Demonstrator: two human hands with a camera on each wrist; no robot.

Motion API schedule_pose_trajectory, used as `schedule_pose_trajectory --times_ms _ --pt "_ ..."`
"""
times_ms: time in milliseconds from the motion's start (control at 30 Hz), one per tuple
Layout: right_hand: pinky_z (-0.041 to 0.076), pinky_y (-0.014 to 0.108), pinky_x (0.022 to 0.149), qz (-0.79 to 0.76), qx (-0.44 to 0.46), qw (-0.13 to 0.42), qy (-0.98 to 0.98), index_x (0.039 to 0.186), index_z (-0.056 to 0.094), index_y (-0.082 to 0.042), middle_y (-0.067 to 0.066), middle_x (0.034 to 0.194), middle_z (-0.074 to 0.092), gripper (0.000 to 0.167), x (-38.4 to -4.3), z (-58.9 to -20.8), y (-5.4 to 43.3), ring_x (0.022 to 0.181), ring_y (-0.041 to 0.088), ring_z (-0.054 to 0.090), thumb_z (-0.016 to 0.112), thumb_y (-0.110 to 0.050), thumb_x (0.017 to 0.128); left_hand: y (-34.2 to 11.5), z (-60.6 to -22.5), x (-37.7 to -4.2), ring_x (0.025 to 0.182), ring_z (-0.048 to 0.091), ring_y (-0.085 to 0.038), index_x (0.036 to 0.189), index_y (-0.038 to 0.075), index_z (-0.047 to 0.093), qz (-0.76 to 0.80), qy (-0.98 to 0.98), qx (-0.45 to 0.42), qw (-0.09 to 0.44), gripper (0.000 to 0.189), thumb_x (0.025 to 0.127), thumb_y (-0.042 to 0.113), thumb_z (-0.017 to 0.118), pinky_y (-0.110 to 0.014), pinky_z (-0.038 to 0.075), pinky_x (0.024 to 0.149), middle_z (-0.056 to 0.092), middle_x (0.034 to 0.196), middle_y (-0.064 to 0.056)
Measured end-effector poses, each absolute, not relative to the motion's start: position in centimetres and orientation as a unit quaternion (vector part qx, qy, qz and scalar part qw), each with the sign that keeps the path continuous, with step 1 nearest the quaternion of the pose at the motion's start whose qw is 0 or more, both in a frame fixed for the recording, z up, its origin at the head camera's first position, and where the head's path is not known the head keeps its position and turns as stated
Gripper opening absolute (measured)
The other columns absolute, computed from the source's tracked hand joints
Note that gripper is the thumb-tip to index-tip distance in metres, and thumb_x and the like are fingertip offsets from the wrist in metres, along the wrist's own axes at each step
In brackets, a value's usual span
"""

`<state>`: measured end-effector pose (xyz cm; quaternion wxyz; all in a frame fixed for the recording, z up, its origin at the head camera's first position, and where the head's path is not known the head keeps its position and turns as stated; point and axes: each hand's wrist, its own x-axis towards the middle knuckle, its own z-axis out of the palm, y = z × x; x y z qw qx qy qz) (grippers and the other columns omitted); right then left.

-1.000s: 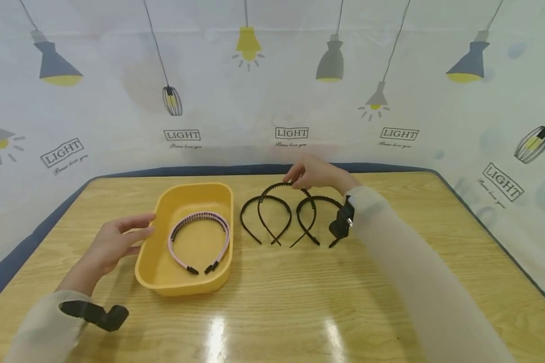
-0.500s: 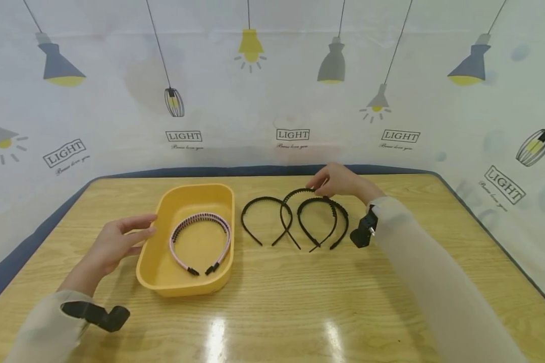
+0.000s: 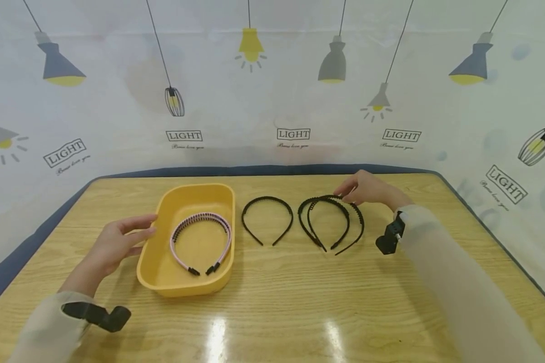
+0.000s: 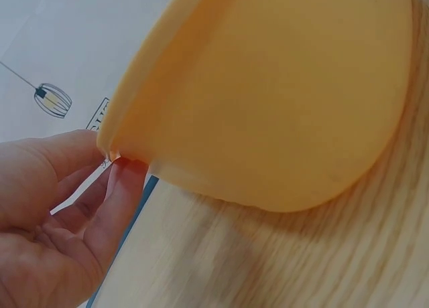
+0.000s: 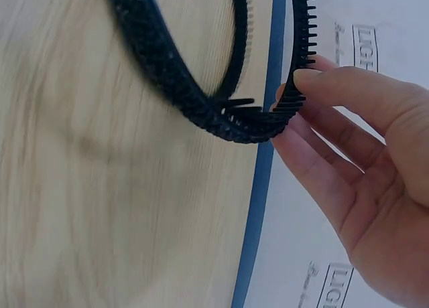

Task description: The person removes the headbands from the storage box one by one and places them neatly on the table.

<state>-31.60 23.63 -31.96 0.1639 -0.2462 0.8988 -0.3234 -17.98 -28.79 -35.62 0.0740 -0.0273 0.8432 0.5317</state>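
the left sleeve (image 3: 50, 327) is plain cream, a black strap (image 3: 74, 309) and rounded black block (image 3: 117, 318) at its cuff; the right sleeve (image 3: 463, 277) matches, its black band (image 3: 400, 220) carrying a dark block (image 3: 386, 244) and silvery pin (image 3: 398, 237).

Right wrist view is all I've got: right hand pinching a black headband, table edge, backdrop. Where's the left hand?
Observer: The left hand has its fingers at the rim of the yellow bin, on the bin's left side.
Operator: Bin's out of my frame. Anything in it?
Observer: Yes, at least one pink headband, its tips pointing back toward the person.
Operator: Any black one lying by itself?
Observer: One, the lone black headband, on the table between the bin and the held headband.
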Motion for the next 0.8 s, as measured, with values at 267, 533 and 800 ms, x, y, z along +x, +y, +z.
schedule_pose_trajectory --times_ms 267,533,800 --pt "0.055 0.040 0.073 -0.329 -0.236 0.168 0.899 0.114 0.062 0.005 0.023 0.111 0.060 0.029 -31.3 -32.3 26.6 0.092 0.030 0.060 0.060 -0.001 0.085 -28.8 -35.7 -18.0 0.092 0.050 0.005 0.139 -0.002 0.036 0.539 0.839 -0.019 0.074 0.062 0.091 0.031 0.058 -0.033 0.053 0.080 0.034 0.136 -0.026" --pt "0.055 0.041 0.073 -0.315 -0.218 0.168 0.908 0.113 0.062 0.005 0.023 0.112 0.059 0.029 -31.3 -32.5 28.4 0.094 0.032 0.060 0.061 -0.002 0.085 -28.8 -35.9 -18.0 0.091 0.050 0.007 0.138 -0.002 0.036 0.541 0.838 -0.022 0.073 0.064 0.090 0.032 0.059 -0.033 0.053 0.080 0.034 0.136 -0.025" --pt "0.055 0.041 0.073 -0.306 -0.196 0.166 0.917 0.114 0.062 0.004 0.023 0.113 0.059 0.029 -31.6 -32.5 29.9 0.095 0.031 0.059 0.061 -0.004 0.086 -28.8 -35.8 -18.2 0.103 0.048 -0.006 0.139 -0.001 0.036 0.541 0.837 -0.023 0.077 0.063 0.090 0.032 0.059 -0.033 0.052 0.081 0.035 0.136 -0.025"
